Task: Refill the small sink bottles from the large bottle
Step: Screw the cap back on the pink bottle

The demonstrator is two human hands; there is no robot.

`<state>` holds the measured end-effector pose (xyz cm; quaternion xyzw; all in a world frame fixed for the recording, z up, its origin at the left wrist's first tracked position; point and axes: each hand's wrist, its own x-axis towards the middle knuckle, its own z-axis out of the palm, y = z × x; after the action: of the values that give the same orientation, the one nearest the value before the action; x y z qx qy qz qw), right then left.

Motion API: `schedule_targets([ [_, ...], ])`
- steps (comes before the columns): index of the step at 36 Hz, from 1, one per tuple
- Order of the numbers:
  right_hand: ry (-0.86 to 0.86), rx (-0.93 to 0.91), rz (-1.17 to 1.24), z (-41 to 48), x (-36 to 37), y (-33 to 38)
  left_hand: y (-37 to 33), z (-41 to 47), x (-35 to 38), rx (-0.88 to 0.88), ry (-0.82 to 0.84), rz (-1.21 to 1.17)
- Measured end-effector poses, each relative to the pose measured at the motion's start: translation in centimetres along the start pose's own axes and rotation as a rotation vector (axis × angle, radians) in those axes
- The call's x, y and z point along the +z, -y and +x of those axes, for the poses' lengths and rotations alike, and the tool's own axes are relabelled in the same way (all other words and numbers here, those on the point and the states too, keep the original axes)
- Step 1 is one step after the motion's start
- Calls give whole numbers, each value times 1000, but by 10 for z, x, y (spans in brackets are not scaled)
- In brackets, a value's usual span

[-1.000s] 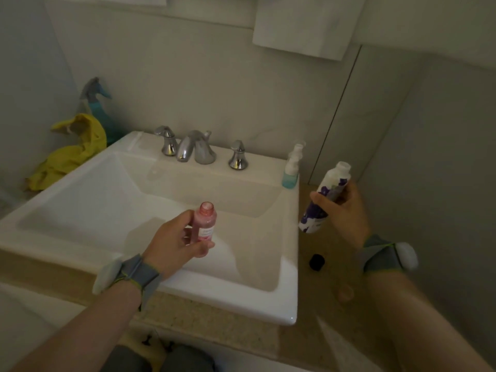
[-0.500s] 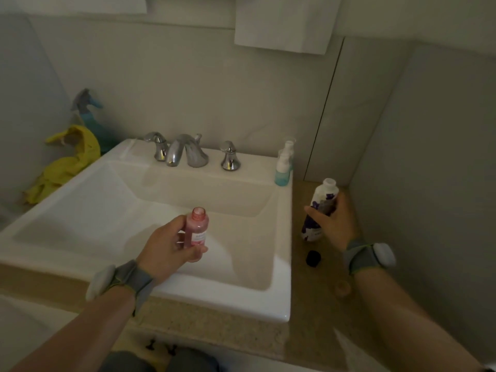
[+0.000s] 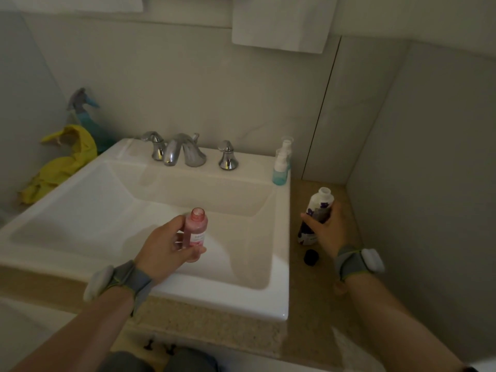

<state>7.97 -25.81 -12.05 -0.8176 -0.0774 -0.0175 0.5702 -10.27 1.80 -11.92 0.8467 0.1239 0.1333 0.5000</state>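
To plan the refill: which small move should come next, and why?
Probably the right hand releases the large bottle to take the black cap: it rests on the counter, and the open pink bottle in the left hand looks full.

Glossy white sink (image 3: 279, 264); chrome faucet (image 3: 182, 153); speckled counter (image 3: 214, 323).

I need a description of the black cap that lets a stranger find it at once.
Start at the white sink and move to the beige counter on its right. There the right hand holds a white and purple bottle; the cap lies just before its base, the only small black thing there.
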Motion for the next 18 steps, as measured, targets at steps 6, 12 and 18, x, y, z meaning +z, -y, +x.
schedule_targets([
  [6,-6,11,-17,-3,0,1,-2,0,1,3,1,2],
  [12,36,42,-4,-4,-3,2,-3,0,0,14,6,8],
  [18,18,121,-30,-23,-19,4,-2,1,0,34,19,56],
])
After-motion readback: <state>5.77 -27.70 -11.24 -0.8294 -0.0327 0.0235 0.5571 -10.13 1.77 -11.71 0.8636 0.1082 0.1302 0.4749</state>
